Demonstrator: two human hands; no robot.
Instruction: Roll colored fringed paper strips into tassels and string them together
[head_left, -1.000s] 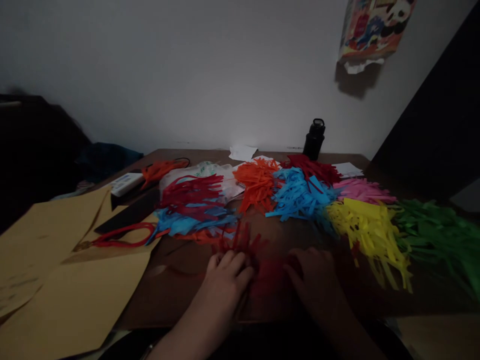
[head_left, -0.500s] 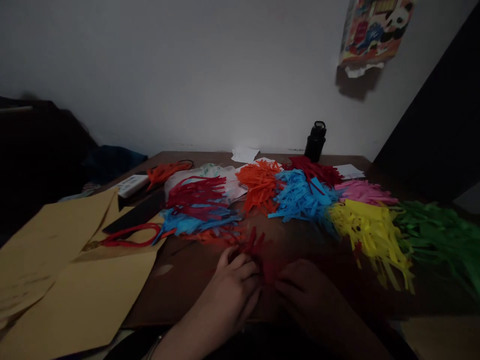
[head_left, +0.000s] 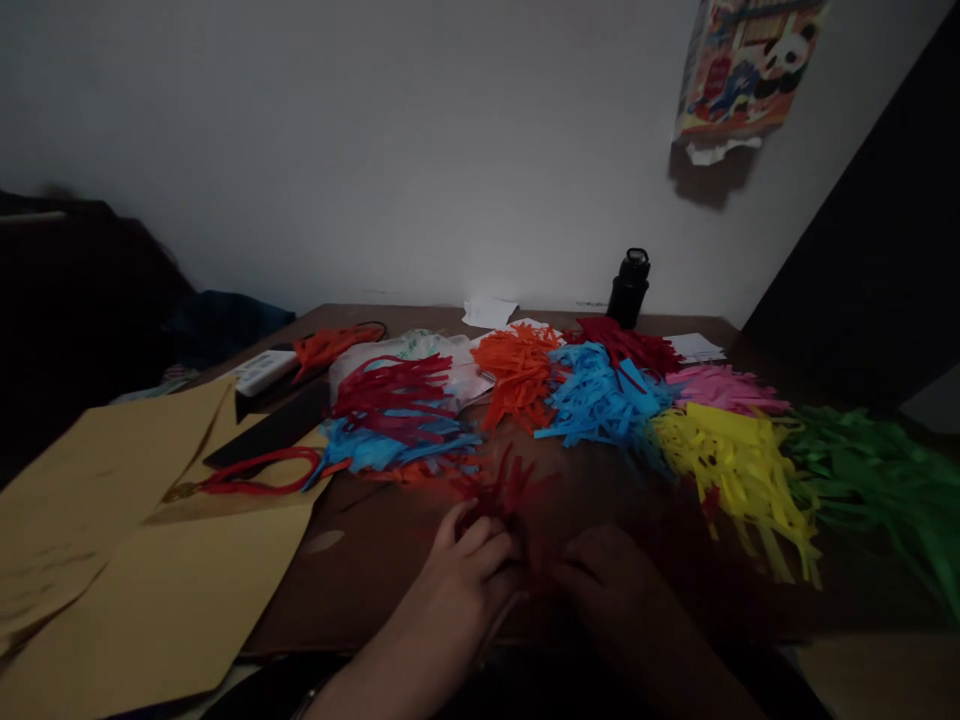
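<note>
My left hand (head_left: pixel 476 570) is closed on a red fringed paper tassel (head_left: pixel 510 488) near the front of the table. Its strips fan out beyond my fingers, and part of the bunch lies hidden under the hand. Just to the right, in deep shadow, my right hand (head_left: pixel 611 575) has its fingers curled together at the dim red paper between the hands. Ahead lie fringed bunches: dark red (head_left: pixel 397 392) over blue (head_left: pixel 390 440) to the left, orange (head_left: pixel 519 365) in the middle, another blue (head_left: pixel 604 395) and yellow (head_left: pixel 739 450) to the right.
Yellow-brown paper sheets (head_left: pixel 187 600) cover the left side, with red-handled scissors (head_left: pixel 262 485) on them. A black bottle (head_left: pixel 628 290) stands at the back. Pink (head_left: pixel 727 388) and green (head_left: pixel 870 470) fringes lie on the right. White paper (head_left: pixel 489 311) rests by the wall.
The red strips beyond my left hand now spread wider and show more. Both hands stay close together, shifted only slightly.
</note>
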